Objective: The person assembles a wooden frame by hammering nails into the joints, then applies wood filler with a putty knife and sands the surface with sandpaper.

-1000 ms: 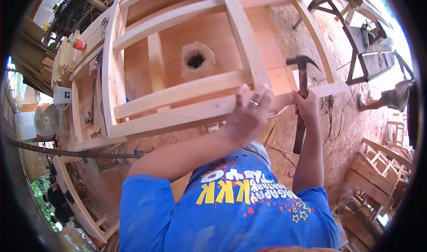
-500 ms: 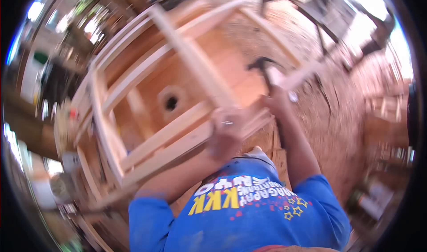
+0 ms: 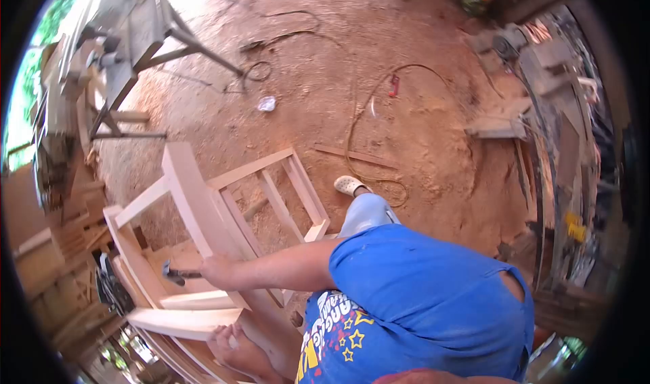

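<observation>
My right hand [image 3: 220, 273] is closed around the handle of a hammer [image 3: 175, 274]. The hammer's dark head points left, over the opening of a pale wooden frame [image 3: 186, 204]. Lower down, my left hand [image 3: 230, 345] has its fingers curled at the end of a frame rail [image 3: 183, 322]. Whether a small item is also in those fingers cannot be seen. The frame is built of planed bars with panels and stands to the left of my body.
A dark-legged work table [image 3: 139, 38] stands at upper left. Cables [image 3: 352, 123], a wooden strip [image 3: 355, 156] and a red object [image 3: 394, 85] lie on the dirt floor. Stacked boards and tools line the right side [image 3: 565, 147]. My shoe [image 3: 349, 185] is on the ground.
My view has swung right, so the frame now sits at lower left and more floor shows. The hammer stays in my right hand; my left hand remains at the frame.
</observation>
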`<state>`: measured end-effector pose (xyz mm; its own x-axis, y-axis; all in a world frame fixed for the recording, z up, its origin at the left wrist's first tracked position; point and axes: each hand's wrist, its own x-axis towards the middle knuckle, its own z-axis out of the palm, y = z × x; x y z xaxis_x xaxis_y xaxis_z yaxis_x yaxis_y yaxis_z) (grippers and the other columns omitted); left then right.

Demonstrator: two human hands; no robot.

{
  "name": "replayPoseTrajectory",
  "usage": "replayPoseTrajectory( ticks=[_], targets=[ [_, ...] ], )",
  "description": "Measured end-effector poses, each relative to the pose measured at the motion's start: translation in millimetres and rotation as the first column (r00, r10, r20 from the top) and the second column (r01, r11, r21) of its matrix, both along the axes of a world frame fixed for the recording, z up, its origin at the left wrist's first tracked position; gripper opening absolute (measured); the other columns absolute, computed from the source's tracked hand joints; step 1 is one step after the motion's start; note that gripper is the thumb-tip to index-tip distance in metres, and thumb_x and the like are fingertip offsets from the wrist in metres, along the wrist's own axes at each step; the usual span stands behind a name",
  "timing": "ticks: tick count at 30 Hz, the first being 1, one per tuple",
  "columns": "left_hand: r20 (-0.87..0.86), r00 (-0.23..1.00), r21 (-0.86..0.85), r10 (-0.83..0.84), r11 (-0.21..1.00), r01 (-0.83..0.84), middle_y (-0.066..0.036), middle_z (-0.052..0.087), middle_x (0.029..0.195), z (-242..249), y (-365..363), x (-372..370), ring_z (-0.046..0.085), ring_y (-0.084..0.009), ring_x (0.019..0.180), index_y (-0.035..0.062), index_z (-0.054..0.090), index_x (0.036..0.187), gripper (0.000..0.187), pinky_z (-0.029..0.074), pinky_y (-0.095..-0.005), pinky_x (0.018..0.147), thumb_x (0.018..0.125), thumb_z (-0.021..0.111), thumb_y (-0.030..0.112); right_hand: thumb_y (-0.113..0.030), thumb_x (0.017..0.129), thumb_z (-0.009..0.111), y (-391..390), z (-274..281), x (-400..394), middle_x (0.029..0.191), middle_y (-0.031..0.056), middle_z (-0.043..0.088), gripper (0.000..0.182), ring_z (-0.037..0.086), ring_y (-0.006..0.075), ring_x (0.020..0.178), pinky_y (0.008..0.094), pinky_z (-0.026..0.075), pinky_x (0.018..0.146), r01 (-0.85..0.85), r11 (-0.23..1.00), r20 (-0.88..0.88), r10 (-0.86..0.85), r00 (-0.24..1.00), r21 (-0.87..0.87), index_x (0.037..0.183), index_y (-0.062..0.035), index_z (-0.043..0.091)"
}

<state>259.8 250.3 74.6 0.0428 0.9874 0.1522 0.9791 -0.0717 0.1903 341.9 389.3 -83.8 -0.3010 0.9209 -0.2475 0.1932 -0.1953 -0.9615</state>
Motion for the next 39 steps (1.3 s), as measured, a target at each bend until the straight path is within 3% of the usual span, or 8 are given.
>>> replayPoseTrajectory(
  ticks=[3,7,8,12,16,20,24,39],
  targets=[
    [0.229,0.970,0.090,0.084,0.990,-0.107,-0.013,0.065,0.093,3,21,-12,0.065,-0.0280,0.088,-0.0051,0.065,0.089,0.013,0.054,-0.0410,0.082,0.084,0.077,-0.004,-0.003,0.088,0.056,0,-3,7,0.105,0.0313,0.074,0.026,0.073,0.0479,0.102,0.0554,0.059,0.088,0.149,0.989,0.017,-0.149,0.989,-0.008,0.103,0.0049,0.076],
    [0.382,0.859,0.213,0.340,0.872,-0.440,-0.001,0.061,0.080,46,-5,-113,0.051,-0.0086,0.072,-0.0021,0.068,0.093,0.019,0.044,-0.0267,0.063,0.104,0.067,0.012,-0.009,0.088,0.062,11,-53,2,0.106,0.0290,0.074,0.036,0.074,0.0448,0.101,0.0538,0.058,0.088,-0.089,0.993,0.191,0.074,0.979,0.074,0.121,-0.0011,0.072],
    [0.424,0.849,0.243,0.315,0.863,-0.442,-0.001,0.063,0.084,59,-14,-140,0.056,-0.0086,0.079,-0.0015,0.069,0.097,0.022,0.049,-0.0262,0.067,0.108,0.065,0.017,-0.010,0.086,0.064,13,6,23,0.105,0.0281,0.075,0.037,0.074,0.0438,0.099,0.0529,0.058,0.085,-0.151,0.988,0.322,0.136,0.937,0.021,0.120,-0.0010,0.073],
    [0.667,0.665,0.374,0.336,0.621,-0.689,-0.001,0.064,0.077,75,-54,-243,0.054,-0.0076,0.073,0.0004,0.071,0.087,0.051,0.042,-0.0260,0.070,0.112,0.055,0.042,-0.025,0.084,0.078,13,2,8,0.086,0.0247,0.074,0.034,0.074,0.0360,0.079,0.0468,0.056,0.073,-0.163,0.961,0.416,0.057,0.908,0.225,0.098,0.0054,0.075],
    [0.422,0.700,0.053,0.576,0.755,-0.653,-0.006,0.074,0.086,48,-73,-329,0.067,-0.0124,0.086,-0.0019,0.075,0.104,0.042,0.052,-0.0320,0.087,0.109,0.060,0.037,-0.025,0.086,0.081,17,-22,6,0.065,0.0077,0.063,0.031,0.064,0.0189,0.056,0.0373,0.050,0.052,-0.097,0.939,0.445,-0.064,0.893,0.329,0.086,0.0012,0.064],
    [0.391,0.867,-0.252,0.310,0.942,-0.224,-0.014,0.079,0.100,-35,-43,-355,0.075,-0.0266,0.096,0.0060,0.077,0.117,0.024,0.056,-0.0393,0.092,0.099,0.064,0.017,-0.025,0.088,0.081,8,10,-10,0.064,0.0057,0.061,0.031,0.062,0.0160,0.054,0.0355,0.049,0.050,-0.010,0.988,0.465,-0.065,0.883,0.157,0.086,0.0000,0.063],
    [-0.051,0.963,-0.549,0.266,0.798,-0.249,-0.018,0.075,0.119,-113,3,-374,0.072,-0.0368,0.111,0.0075,0.077,0.115,0.028,0.058,-0.0473,0.095,0.093,0.062,0.009,-0.023,0.090,0.080,2,21,-27,0.061,0.0031,0.058,0.030,0.056,0.0124,0.046,0.0319,0.045,0.043,-0.022,0.992,0.478,-0.042,0.877,0.128,0.083,-0.0020,0.060],
    [-0.180,0.975,-0.659,0.128,0.720,-0.217,-0.019,0.074,0.125,-135,19,-372,0.070,-0.0348,0.117,0.0071,0.078,0.113,0.029,0.060,-0.0457,0.098,0.085,0.073,0.012,-0.025,0.092,0.081,-2,16,-27,0.063,0.0029,0.058,0.033,0.055,0.0119,0.046,0.0313,0.044,0.043,0.100,0.985,0.535,-0.161,0.829,0.141,0.090,-0.0005,0.060]
  ],
)
